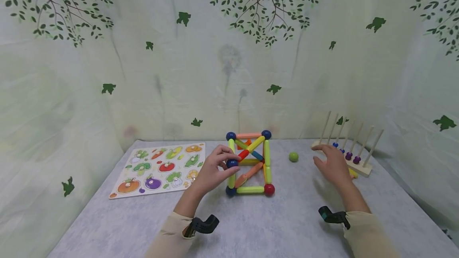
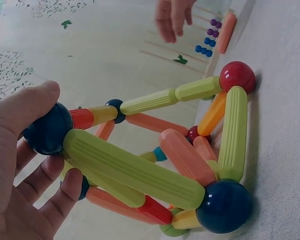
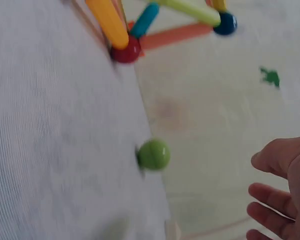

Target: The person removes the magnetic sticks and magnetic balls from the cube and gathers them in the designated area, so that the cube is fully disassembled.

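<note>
leaf-print backdrop point(image 1: 201, 67), grey tabletop point(image 1: 276, 222), left hand point(image 1: 212, 170) pinching blue ball point(image 1: 232, 163)

- You're in a small screened-off play nook; whether a home or a lab lies beyond, you cannot tell.
- Ahead and on both sides you face hanging sheeting point(image 1: 201, 67) printed with leafy branches.
- Your grey-topped table point(image 1: 294, 214) carries toys: a vegetable puzzle board point(image 1: 142, 176), a stick-and-ball frame point(image 1: 248, 162), a pegged bead stand point(image 1: 365, 169).

grey table point(image 1: 279, 222) under frame point(image 1: 250, 162), ball point(image 1: 293, 157), puzzle point(image 1: 154, 170), rack point(image 1: 363, 168)
</note>
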Motion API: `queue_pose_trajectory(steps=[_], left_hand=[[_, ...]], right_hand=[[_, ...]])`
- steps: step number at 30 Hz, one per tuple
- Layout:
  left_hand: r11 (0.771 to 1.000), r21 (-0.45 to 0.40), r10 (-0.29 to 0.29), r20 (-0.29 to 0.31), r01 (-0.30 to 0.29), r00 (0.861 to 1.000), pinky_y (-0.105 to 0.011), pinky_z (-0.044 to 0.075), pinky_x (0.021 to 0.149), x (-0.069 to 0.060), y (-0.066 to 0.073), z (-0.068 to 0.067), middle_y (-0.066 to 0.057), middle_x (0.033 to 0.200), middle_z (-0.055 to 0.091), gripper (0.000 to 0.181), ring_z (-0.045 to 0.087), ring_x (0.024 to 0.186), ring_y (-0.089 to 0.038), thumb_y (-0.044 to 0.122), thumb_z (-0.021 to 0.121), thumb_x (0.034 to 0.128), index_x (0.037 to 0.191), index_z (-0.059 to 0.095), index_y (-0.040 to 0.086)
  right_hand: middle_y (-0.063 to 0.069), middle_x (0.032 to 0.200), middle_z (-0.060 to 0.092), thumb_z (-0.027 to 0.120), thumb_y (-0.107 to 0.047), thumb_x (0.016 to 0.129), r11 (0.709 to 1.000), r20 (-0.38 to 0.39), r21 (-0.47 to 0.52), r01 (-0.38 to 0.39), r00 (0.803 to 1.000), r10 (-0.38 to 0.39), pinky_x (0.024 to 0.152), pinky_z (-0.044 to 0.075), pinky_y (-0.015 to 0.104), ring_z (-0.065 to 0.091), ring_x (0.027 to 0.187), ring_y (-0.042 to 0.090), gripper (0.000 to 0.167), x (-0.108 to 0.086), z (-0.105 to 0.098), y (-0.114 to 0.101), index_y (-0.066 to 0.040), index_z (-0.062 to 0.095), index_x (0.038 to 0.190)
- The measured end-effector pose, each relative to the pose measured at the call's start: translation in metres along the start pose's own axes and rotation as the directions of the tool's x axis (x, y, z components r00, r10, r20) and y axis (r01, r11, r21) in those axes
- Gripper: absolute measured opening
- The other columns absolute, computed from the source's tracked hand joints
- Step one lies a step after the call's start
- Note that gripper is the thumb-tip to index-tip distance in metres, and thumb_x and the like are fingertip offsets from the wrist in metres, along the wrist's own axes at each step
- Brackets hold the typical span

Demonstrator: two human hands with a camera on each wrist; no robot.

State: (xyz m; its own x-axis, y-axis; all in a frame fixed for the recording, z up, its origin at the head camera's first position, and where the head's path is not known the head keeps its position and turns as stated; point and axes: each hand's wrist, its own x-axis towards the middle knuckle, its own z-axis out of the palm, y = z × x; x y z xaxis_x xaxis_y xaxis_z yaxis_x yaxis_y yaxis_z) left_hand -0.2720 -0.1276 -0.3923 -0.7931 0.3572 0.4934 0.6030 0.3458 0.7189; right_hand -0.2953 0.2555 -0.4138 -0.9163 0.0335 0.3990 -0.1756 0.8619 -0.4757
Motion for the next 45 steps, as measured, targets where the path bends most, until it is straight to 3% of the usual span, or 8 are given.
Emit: queue_pose_trajectory(steps=[10,13,18,22,28,32,38,45], left_hand=[[1.0,-0.01,0.009,0.009,-0.008,1.0,-0.029,0.057,0.08,0.004,-0.001,0.004,-0.002,0.114,0.056,0.023,0.056,0.099,-0.016,0.016,0.078,0.0867,0.109,0.075,0.016],[1.0,-0.007,0.007,0.006,-0.007,1.0,-0.032,0.057,0.08,0.004,-0.002,0.003,-0.002,0.114,0.056,0.023,0.056,0.099,-0.016,0.017,0.078,0.0868,0.109,0.075,0.017],[1.0,-0.005,0.0,0.003,0.0,1.0,-0.032,0.057,0.081,0.002,-0.002,0.002,-0.001,0.114,0.056,0.022,0.055,0.099,-0.015,0.018,0.078,0.0872,0.109,0.075,0.018],[1.0,-0.008,-0.002,-0.001,0.002,1.0,-0.032,0.057,0.081,0.002,-0.003,0.001,-0.001,0.114,0.056,0.022,0.055,0.099,-0.015,0.017,0.077,0.0877,0.109,0.075,0.018],[1.0,-0.013,-0.002,-0.007,0.002,1.0,-0.034,0.057,0.081,0.001,-0.003,-0.001,-0.002,0.115,0.056,0.023,0.055,0.099,-0.015,0.016,0.078,0.0873,0.11,0.075,0.017],[1.0,-0.013,-0.013,-0.008,0.013,1.0,-0.028,0.056,0.081,0.0,-0.002,-0.002,-0.002,0.115,0.057,0.023,0.055,0.1,-0.016,0.017,0.078,0.0869,0.11,0.075,0.017],[1.0,-0.016,-0.02,-0.004,0.019,1.0,-0.025,0.055,0.081,0.0,-0.003,-0.001,-0.002,0.114,0.057,0.023,0.056,0.1,-0.016,0.017,0.079,0.0865,0.109,0.075,0.018],[1.0,-0.011,-0.015,-0.003,0.015,1.0,-0.024,0.055,0.081,-0.001,-0.001,-0.001,-0.001,0.114,0.057,0.023,0.056,0.1,-0.015,0.017,0.079,0.0866,0.109,0.075,0.019]], right_hand=[[0.007,0.115,0.069,0.064,-0.013,0.097,0.967,0.104,0.163,0.197,0.971,-0.216,0.08,0.055,0.037,0.063,0.098,0.022,0.021,-0.013,0.027,-0.086,-0.011,0.067,0.118],[0.005,0.116,0.07,0.064,-0.014,0.096,0.937,0.258,0.261,0.234,0.918,-0.301,0.076,0.054,0.028,0.064,0.095,0.017,0.023,-0.018,0.036,-0.108,-0.011,0.067,0.119],[0.007,0.125,0.067,0.065,-0.013,0.096,0.905,0.484,0.37,0.209,0.789,-0.38,0.074,0.056,0.024,0.064,0.091,0.014,0.037,-0.023,0.053,-0.129,-0.011,0.061,0.133],[0.004,0.127,0.066,0.065,-0.012,0.096,0.891,0.526,0.399,0.216,0.742,-0.416,0.078,0.056,0.026,0.064,0.096,0.017,0.043,-0.026,0.062,-0.137,-0.013,0.057,0.138],[-0.003,0.119,0.069,0.066,-0.007,0.094,0.878,0.513,0.414,0.238,0.736,-0.441,0.083,0.055,0.027,0.062,0.107,0.023,0.039,-0.028,0.069,-0.143,-0.013,0.061,0.132],[-0.006,0.11,0.07,0.071,-0.014,0.093,0.891,0.509,0.358,0.28,0.742,-0.438,0.081,0.054,0.025,0.063,0.098,0.016,0.028,-0.031,0.073,-0.145,-0.017,0.068,0.121],[-0.011,0.105,0.071,0.073,-0.025,0.092,0.892,0.548,0.293,0.345,0.704,-0.452,0.074,0.051,0.019,0.059,0.082,0.006,0.024,-0.037,0.08,-0.146,-0.024,0.072,0.116],[-0.013,0.096,0.067,0.074,-0.025,0.091,0.901,0.574,0.275,0.334,0.695,-0.433,0.07,0.049,0.018,0.055,0.074,0.004,0.022,-0.042,0.083,-0.147,-0.026,0.071,0.113]])
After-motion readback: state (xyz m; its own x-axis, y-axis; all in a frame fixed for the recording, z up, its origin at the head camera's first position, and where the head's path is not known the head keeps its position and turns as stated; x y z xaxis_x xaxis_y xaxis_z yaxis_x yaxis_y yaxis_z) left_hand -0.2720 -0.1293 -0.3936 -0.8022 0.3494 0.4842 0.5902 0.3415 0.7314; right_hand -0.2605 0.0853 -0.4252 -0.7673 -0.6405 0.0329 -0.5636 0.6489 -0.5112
